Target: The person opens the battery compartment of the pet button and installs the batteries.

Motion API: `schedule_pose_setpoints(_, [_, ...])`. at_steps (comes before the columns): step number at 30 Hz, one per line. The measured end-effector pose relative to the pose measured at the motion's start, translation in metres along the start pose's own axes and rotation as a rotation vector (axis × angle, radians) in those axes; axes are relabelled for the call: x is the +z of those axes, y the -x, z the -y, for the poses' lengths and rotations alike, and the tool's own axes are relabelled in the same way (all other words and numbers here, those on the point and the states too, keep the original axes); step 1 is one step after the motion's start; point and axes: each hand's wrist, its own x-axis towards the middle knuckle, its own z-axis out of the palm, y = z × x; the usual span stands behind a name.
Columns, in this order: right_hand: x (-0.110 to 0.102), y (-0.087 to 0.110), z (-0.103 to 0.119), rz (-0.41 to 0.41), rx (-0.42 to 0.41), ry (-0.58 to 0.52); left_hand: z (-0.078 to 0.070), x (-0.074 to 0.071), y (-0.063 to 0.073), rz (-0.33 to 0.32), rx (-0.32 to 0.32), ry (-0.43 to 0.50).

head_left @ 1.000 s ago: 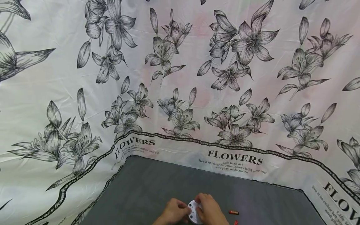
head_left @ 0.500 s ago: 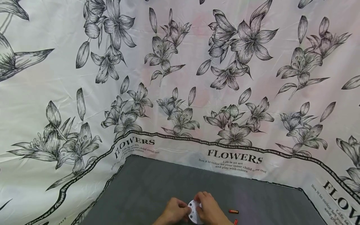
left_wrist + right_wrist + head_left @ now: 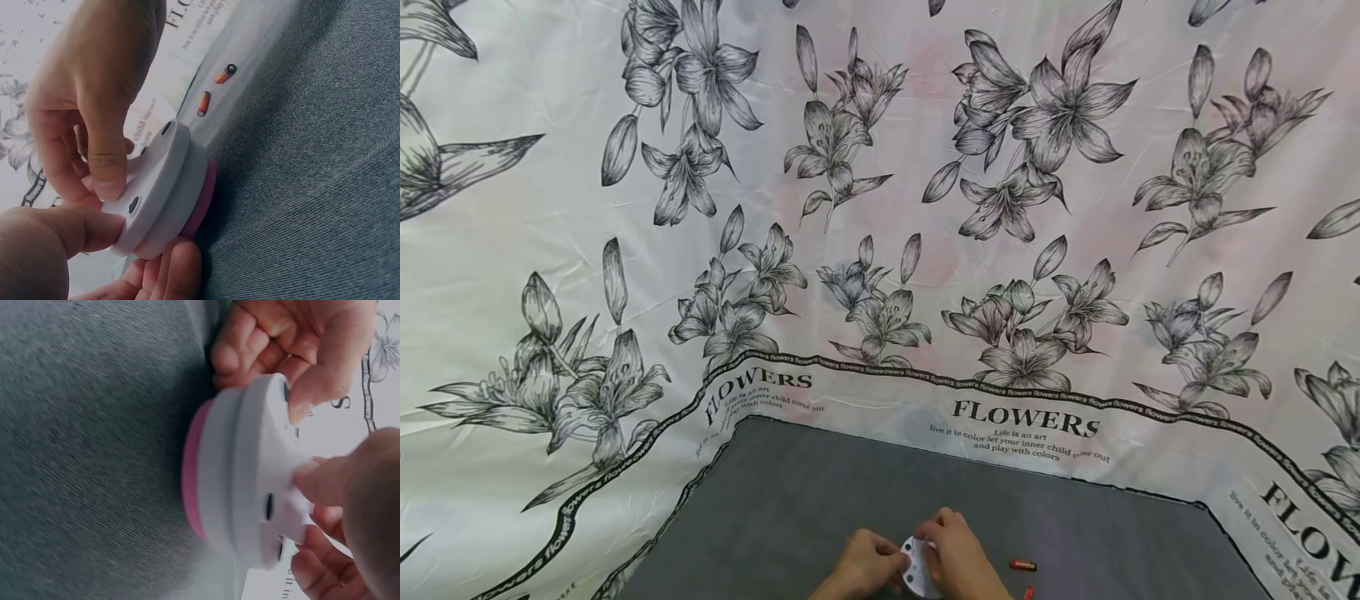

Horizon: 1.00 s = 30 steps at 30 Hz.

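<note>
A round white device (image 3: 914, 568) with a pink base (image 3: 194, 469) is held between both hands over the grey surface, its flat face with dark oval pads (image 3: 134, 204) turned up. My left hand (image 3: 868, 563) grips its rim, thumb on the flat face and fingers curled beneath the edge. On the other side, my right hand (image 3: 958, 557) pinches a small white cover piece (image 3: 292, 519) at the face between thumb and fingers. That piece stands out from the face in the right wrist view; whether it is fully loose I cannot tell.
Two red-orange batteries, one farther battery (image 3: 1023, 565) and one nearer battery (image 3: 1028, 592), lie right of my right hand. The dark grey cloth surface (image 3: 820, 475) meets a white flower-printed curtain (image 3: 880, 392) at its back and sides.
Both hands stay on the round device in nearly the same place. My right hand has shifted very slightly upward in the head view; the batteries have not moved.
</note>
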Motion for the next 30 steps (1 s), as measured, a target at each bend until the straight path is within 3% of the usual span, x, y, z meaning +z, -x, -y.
schedule_pose_setpoints(2, [-0.003, 0.000, 0.007, -0.019, 0.040, 0.001, 0.000, 0.001, 0.000, -0.004, 0.004, -0.002])
schedule_pose_setpoints(9, [-0.016, 0.000, 0.011, -0.146, 0.047, -0.031, 0.000, 0.005, -0.001, -0.030, 0.051, 0.022])
schedule_pose_setpoints(13, [-0.040, 0.005, 0.015, -0.236, 0.149, -0.008, 0.001, 0.005, -0.002, -0.019, 0.043, 0.026])
schedule_pose_setpoints(17, [-0.065, 0.016, 0.004, -0.304, 0.241, 0.056, 0.000, 0.004, -0.003, -0.001, 0.008, 0.014])
schedule_pose_setpoints(23, [-0.104, 0.042, -0.021, -0.190, 0.467, 0.078, 0.000, 0.003, -0.002, -0.004, 0.014, 0.029])
schedule_pose_setpoints(30, [-0.124, 0.083, -0.063, -0.037, 0.626, 0.084, 0.001, 0.004, -0.001, -0.003, 0.018, 0.030])
